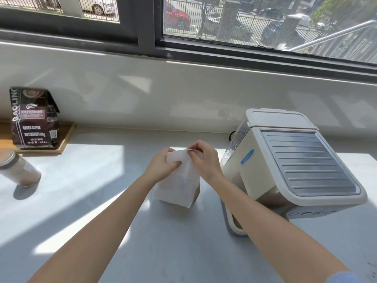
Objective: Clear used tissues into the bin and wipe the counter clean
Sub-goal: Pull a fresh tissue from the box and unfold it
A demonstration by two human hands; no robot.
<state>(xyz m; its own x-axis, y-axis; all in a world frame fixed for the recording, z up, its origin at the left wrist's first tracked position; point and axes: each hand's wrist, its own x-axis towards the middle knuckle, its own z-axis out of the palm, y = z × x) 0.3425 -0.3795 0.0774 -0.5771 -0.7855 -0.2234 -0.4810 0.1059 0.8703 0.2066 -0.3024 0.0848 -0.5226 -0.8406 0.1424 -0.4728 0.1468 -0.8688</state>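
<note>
A white tissue (179,180) hangs from both of my hands above the middle of the pale grey counter (102,201). My left hand (161,166) pinches its upper left edge. My right hand (204,160) pinches its upper right edge, fingers closed on the paper. The sheet droops down to the counter, and a brownish thing shows behind its lower right corner, mostly hidden. No bin is in view.
A cream coffee machine (289,166) stands close to the right of my hands. At the far left a dark coffee bag (34,119) sits on a wooden tray (65,137), with a lidded cup (18,170) in front. A wall and window run behind.
</note>
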